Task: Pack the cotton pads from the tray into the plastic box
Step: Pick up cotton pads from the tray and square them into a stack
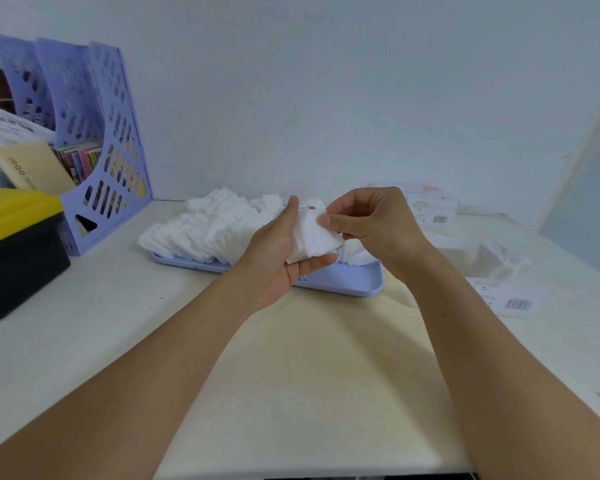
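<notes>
Both hands (pixel 326 237) grip pad stack (pixel 314 237) | above tray (pixel 354 284) near edge

Pale table (pixel 84 341), bearing a lilac tray (pixel 354 284), black bin (pixel 18 268), purple file rack (pixel 97 140), clear plastic boxes (pixel 499 268).

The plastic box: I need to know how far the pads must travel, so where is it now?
In the head view the plastic box stands on the table at right, just right of the purple tray and the right forearm.
</notes>
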The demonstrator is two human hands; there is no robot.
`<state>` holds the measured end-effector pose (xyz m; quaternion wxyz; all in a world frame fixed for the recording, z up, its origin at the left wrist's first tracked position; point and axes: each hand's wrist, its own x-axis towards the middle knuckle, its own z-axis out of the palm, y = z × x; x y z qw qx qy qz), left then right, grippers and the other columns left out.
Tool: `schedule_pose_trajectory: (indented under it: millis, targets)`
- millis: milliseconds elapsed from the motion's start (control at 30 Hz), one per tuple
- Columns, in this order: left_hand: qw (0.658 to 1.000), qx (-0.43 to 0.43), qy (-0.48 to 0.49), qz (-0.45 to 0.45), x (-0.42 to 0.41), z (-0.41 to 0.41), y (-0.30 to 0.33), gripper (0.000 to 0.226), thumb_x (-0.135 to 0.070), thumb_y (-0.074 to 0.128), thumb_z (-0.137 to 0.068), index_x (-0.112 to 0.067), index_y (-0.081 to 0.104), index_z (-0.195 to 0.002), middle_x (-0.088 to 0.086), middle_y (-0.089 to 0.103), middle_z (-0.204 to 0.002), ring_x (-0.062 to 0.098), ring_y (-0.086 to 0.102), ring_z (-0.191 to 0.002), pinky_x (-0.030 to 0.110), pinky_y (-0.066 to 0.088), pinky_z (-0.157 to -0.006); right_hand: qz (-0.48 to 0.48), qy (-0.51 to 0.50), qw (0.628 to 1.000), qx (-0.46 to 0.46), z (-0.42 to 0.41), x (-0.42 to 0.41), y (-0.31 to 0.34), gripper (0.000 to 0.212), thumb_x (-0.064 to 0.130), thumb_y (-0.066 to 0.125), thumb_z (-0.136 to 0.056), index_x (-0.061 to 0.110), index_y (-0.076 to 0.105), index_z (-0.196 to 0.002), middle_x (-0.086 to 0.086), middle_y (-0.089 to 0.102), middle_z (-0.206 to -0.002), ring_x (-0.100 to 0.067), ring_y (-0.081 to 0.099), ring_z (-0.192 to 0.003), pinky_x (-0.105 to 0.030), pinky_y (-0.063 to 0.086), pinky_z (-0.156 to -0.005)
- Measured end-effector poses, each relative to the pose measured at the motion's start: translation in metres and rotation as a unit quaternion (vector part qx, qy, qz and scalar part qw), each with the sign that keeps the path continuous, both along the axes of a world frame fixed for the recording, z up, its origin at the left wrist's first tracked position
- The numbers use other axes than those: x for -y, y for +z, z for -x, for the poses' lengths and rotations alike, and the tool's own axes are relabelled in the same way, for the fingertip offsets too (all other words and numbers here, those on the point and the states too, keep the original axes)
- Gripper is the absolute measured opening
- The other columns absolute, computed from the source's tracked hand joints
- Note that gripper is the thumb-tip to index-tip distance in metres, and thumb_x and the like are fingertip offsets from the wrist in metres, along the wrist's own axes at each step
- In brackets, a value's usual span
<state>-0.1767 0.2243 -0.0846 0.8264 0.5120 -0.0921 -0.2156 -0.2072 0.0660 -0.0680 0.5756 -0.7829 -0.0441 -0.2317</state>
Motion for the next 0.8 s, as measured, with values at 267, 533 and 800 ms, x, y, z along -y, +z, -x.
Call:
schedule_pose_trajectory:
  millis: [267, 533, 800]
  targets:
    - [0.998, 0.017, 0.051, 0.019, 0.001, -0.001, -0.001, 0.029, -0.03, 0.051, -0.104, -0.008, 0.062, -0.12, 0.014, 0.069, -0.115, 0.022, 0.072, -0.089, 0.029, 0.059, -0.058, 0.033, 0.011, 0.999, 0.023, -0.001, 0.002, 0.002, 0.008, 0.001, 0.078, -0.084, 0.005, 0.072, -0.083, -0.002, 0.068, -0.067, -0.008, 0.061, -0.059, -0.019, 0.05, -0.058]
    - [0.999, 0.022, 0.034, 0.03, 0.0, -0.001, -0.001, 0.031, -0.028, 0.05, -0.105, -0.007, 0.061, -0.124, 0.014, 0.077, -0.101, 0.028, 0.076, -0.078, 0.031, 0.06, -0.059, -0.137, 0.076, 0.988, 0.009, 0.004, 0.006, 0.008, 0.005, 0.006, 0.071, -0.091, 0.01, 0.068, -0.089, 0.001, 0.069, -0.073, -0.011, 0.064, -0.068, -0.024, 0.052, -0.068]
    - [0.999, -0.034, -0.006, 0.033, -0.004, 0.001, 0.004, 0.038, -0.041, 0.052, -0.102, -0.009, 0.062, -0.119, 0.013, 0.073, -0.108, 0.023, 0.074, -0.085, 0.028, 0.058, -0.053, -0.095, 0.128, 0.986, -0.051, 0.006, 0.014, 0.007, 0.005, 0.006, 0.068, -0.093, 0.01, 0.068, -0.09, -0.006, 0.067, -0.084, -0.02, 0.061, -0.082, -0.034, 0.05, -0.082]
